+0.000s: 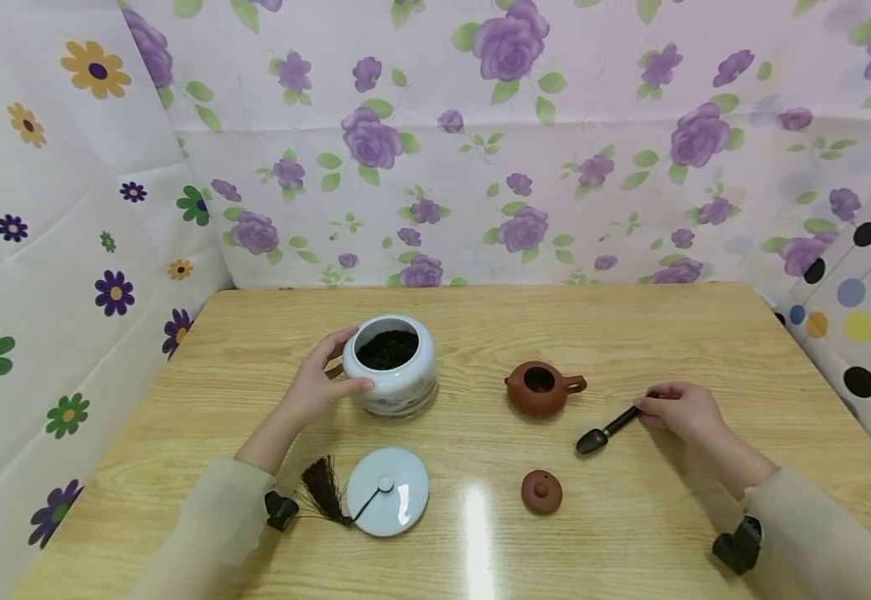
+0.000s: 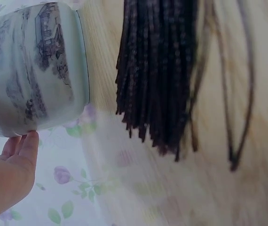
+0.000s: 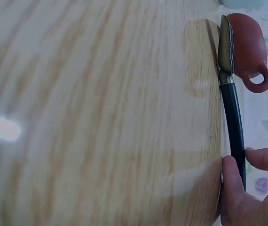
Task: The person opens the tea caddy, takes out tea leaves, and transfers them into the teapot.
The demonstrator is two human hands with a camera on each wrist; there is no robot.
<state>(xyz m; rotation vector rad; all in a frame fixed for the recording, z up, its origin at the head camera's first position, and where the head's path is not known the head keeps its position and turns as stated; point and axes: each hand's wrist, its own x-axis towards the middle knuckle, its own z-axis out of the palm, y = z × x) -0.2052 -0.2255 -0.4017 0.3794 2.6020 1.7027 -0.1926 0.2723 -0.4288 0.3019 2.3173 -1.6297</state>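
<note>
The left hand (image 1: 317,379) has its grip spread around the side of the white jar (image 1: 399,393), thumb toward the near face and fingers behind; the jar stands upright, uncovered, left of the middle of the surface (image 1: 495,321), with dark loose contents (image 1: 388,350) inside. The right hand (image 1: 683,412) has a narrow grip, thumb and fingers pinched on the black handle of the scoop (image 1: 619,422) close to its end, the scoop's head directed toward the near side of the brown teapot (image 1: 540,406). Whether that head touches the surface, or carries anything, cannot be determined. The teapot stands uncovered between jar and scoop, its handle toward the right hand; the teapot lid (image 1: 542,492) lies apart on the near side. The jar lid (image 1: 408,487) lies near the jar, its tassel (image 1: 322,492) beside it. Assessment: the left grip appears adequate for steadying and should stay below the rim, leaving the mouth free. The right grip sits far back; holding nearer the head would likely improve control. The scoop should be lifted level and kept clear of the teapot's handle.
</note>
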